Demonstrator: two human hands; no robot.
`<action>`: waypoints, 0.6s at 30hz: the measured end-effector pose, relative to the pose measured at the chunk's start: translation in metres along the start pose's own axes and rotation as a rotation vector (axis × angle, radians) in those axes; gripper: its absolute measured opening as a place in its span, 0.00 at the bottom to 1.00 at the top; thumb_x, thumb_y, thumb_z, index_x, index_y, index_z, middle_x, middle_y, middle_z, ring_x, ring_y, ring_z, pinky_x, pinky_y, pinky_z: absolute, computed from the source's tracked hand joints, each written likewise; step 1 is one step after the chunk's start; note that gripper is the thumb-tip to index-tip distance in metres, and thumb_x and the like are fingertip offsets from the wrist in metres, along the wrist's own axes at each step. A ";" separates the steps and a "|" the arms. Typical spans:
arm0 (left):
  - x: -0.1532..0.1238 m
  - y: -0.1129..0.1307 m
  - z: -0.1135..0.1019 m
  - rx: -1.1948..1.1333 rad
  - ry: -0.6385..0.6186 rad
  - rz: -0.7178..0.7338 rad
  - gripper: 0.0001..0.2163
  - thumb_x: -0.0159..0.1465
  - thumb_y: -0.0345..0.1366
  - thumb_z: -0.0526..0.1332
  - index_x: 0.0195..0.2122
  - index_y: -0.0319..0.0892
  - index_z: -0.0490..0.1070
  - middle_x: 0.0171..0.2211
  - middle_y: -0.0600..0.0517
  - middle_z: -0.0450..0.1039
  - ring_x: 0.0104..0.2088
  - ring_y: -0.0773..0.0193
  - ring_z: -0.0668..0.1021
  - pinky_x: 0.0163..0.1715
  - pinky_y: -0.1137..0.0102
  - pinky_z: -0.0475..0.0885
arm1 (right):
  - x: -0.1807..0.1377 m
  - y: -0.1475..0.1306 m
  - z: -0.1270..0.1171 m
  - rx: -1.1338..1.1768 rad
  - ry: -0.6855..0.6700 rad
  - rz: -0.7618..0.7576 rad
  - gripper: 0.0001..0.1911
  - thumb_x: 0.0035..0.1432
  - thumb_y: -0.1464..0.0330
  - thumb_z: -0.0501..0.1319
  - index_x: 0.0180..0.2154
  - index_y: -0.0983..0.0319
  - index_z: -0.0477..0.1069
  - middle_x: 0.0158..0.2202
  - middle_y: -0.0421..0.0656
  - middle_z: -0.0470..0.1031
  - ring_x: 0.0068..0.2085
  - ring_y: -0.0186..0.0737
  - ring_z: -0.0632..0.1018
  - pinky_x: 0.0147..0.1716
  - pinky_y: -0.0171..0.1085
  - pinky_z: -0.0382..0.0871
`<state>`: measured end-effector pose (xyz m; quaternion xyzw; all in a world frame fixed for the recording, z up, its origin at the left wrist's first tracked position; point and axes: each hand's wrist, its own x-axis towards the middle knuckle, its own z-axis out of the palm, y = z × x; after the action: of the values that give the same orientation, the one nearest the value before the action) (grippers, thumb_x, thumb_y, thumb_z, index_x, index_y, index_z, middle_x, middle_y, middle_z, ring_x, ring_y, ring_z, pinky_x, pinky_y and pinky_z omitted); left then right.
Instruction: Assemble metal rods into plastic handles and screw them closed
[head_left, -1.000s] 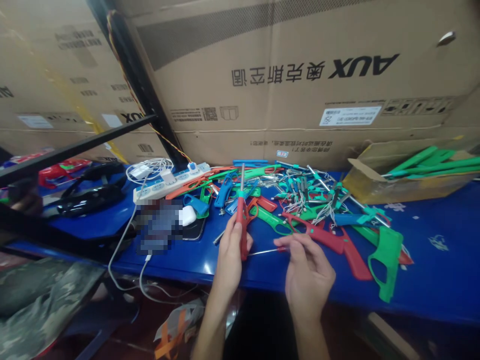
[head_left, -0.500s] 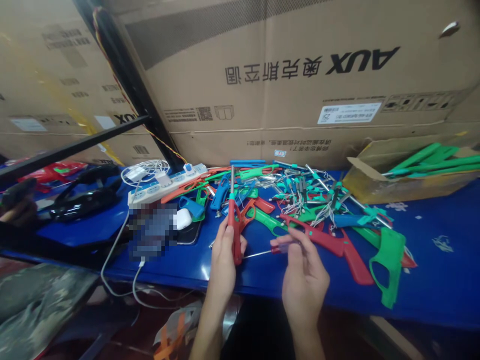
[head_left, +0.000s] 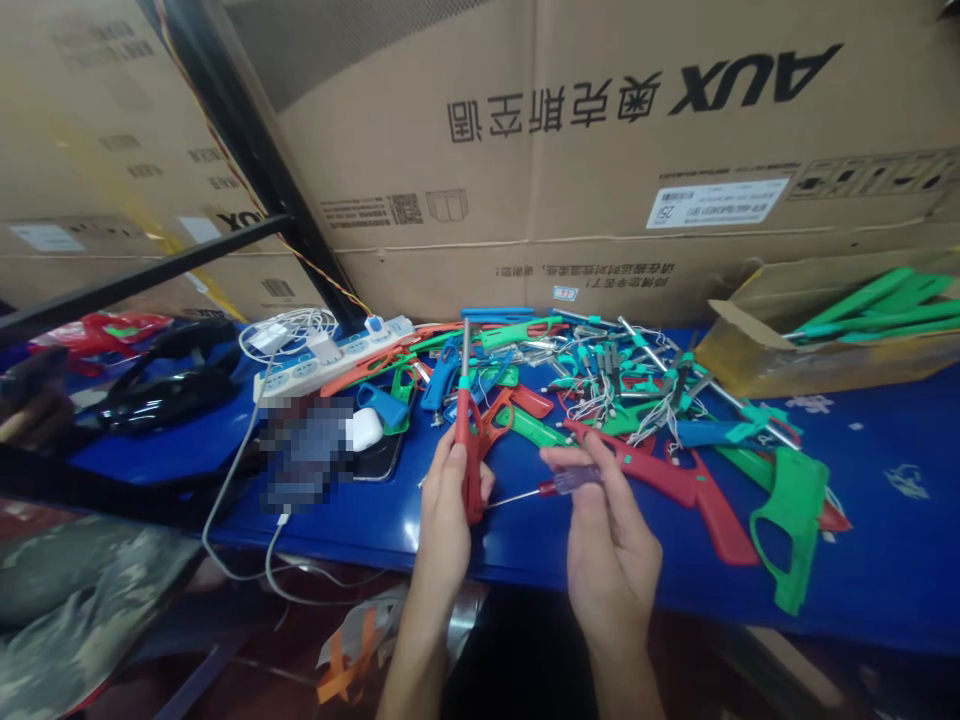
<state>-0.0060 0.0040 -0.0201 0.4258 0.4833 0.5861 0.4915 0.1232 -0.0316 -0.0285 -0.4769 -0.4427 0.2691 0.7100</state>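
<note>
My left hand [head_left: 448,490] is closed around the handle of a red gas lighter [head_left: 466,440], whose metal tube points away from me. In my right hand [head_left: 611,530] is a screwdriver [head_left: 574,481] with a see-through purple and red handle, gripped between thumb and fingers. Its thin shaft reaches left to the lower end of the lighter's handle; whether the tip sits in a screw is hidden. Just beyond my hands lie red handle shells [head_left: 724,510], a green handle shell [head_left: 789,530] and a heap of lighter inner parts [head_left: 607,370] with metal tubes and white wires.
An open carton [head_left: 832,365] with green shells stands at the right. To the left are a white power strip [head_left: 337,362], a phone with a blurred screen [head_left: 307,455] and a white earphone case [head_left: 364,428]. Large cardboard boxes [head_left: 540,220] rise behind the blue table [head_left: 540,560].
The view has shifted slightly. My right fingers have moved on the screwdriver, so more of its purple handle shows. My left hand keeps its hold on the lighter.
</note>
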 end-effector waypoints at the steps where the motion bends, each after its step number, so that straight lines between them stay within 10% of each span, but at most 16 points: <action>1: 0.000 0.000 0.000 -0.005 0.004 -0.002 0.22 0.73 0.51 0.53 0.60 0.41 0.67 0.20 0.58 0.64 0.20 0.69 0.62 0.20 0.75 0.57 | 0.001 0.001 0.000 0.040 0.016 -0.019 0.14 0.68 0.67 0.63 0.54 0.52 0.78 0.43 0.42 0.82 0.42 0.41 0.82 0.42 0.41 0.78; 4: 0.000 0.001 0.001 -0.016 0.015 -0.005 0.23 0.73 0.50 0.54 0.61 0.40 0.66 0.20 0.58 0.64 0.20 0.69 0.63 0.21 0.75 0.58 | 0.001 0.002 0.001 0.131 0.066 -0.087 0.09 0.61 0.71 0.69 0.42 0.53 0.82 0.36 0.38 0.79 0.37 0.35 0.80 0.35 0.34 0.75; 10: -0.001 0.001 0.002 0.001 0.044 -0.007 0.23 0.73 0.51 0.53 0.61 0.40 0.67 0.20 0.58 0.63 0.20 0.69 0.63 0.22 0.74 0.57 | -0.002 -0.004 0.003 0.060 -0.030 -0.043 0.18 0.73 0.66 0.55 0.60 0.52 0.73 0.50 0.45 0.80 0.48 0.42 0.81 0.47 0.45 0.77; 18: -0.002 0.003 0.004 0.012 0.031 -0.004 0.23 0.73 0.50 0.53 0.61 0.40 0.67 0.19 0.59 0.62 0.20 0.68 0.61 0.22 0.74 0.56 | 0.000 -0.004 0.002 0.036 0.011 -0.084 0.11 0.67 0.66 0.63 0.49 0.56 0.79 0.39 0.43 0.80 0.39 0.41 0.82 0.39 0.41 0.79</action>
<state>-0.0027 0.0025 -0.0162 0.4185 0.4952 0.5887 0.4827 0.1211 -0.0319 -0.0247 -0.4466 -0.4534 0.2444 0.7317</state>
